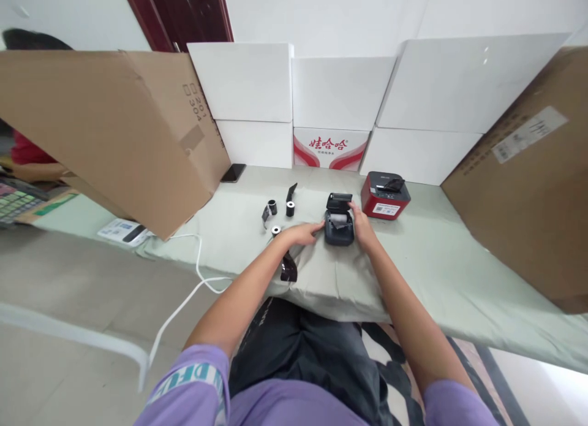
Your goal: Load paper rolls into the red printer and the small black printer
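A small black receipt printer (pixel 339 225) sits on the pale green cloth with its lid open and a white paper roll inside. My left hand (pixel 303 233) rests flat beside its left side, fingers stretched toward it. My right hand (pixel 361 224) wraps round the printer's right side, thumb near the raised lid. Small black-and-white paper rolls (pixel 290 208) (pixel 276 230) and a black strip (pixel 291 191) lie just left of the printer. A dark piece (pixel 288 268) lies under my left forearm at the table's edge.
A red and black printer (pixel 384 195) stands right of the black one. White foam boxes (pixel 339 92) line the back. Large cardboard sheets lean at left (pixel 114 132) and right (pixel 528 174). A phone (pixel 233 172), a white cable (pixel 197 263) and a calculator (pixel 16 199) lie left.
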The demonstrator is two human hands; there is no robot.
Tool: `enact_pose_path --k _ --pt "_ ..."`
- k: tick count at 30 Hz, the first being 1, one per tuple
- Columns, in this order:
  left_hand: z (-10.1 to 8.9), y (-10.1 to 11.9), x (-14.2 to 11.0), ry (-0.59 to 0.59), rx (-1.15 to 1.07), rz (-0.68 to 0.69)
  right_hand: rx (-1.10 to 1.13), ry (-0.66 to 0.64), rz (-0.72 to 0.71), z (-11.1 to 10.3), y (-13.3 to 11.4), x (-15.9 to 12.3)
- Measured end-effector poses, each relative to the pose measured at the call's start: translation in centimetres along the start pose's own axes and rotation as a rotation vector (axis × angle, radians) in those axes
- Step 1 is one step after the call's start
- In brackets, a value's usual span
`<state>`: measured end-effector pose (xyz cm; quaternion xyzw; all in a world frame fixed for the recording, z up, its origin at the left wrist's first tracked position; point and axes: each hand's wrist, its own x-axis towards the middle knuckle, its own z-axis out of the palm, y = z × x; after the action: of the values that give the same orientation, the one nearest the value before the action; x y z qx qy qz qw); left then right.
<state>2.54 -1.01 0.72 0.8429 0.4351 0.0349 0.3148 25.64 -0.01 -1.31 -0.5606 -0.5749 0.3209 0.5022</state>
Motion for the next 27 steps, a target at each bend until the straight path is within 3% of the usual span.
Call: enact_pose_path --k 6,9,10,14,17,19,23,27 --pt "-0.9 1.3 -0.2 -0.013 0.019 -0.038 -0.372 -0.168 -0.002 -1.0 -2.2 2.9" --pt "-1.5 2.9 -2.4 0.07 -0.002 -0.055 -0.599 -0.203 -0.025 -1.1 -3.2 3.5" --pt "-1.4 3.3 -3.7 0.15 -0.012 -0.062 -0.675 -0.229 -0.015 -1.0 -3.4 3.7" --pt "0.5 3.4 -10.2 0.652 -0.138 -0.138 -0.866 -0.334 0.044 -0.3 -4.0 4.1" --pt "3.1 1.2 -14.1 1.003 -0.248 -0.207 -0.906 -0.348 0.047 0.1 -4.2 4.1" --pt "4.9 -0.8 -15.4 1.128 -0.264 -0.287 -0.924 -0.347 0.063 0.3 -4.4 4.0" --pt "6.8 -3.6 -15.4 1.163 -0.145 -0.429 -0.971 -0.325 0.076 0.8 -5.1 3.8" --pt "6.9 -3.5 -14.6 1.071 0.009 -0.494 -0.983 -0.313 0.038 1.1 -5.3 4.0"
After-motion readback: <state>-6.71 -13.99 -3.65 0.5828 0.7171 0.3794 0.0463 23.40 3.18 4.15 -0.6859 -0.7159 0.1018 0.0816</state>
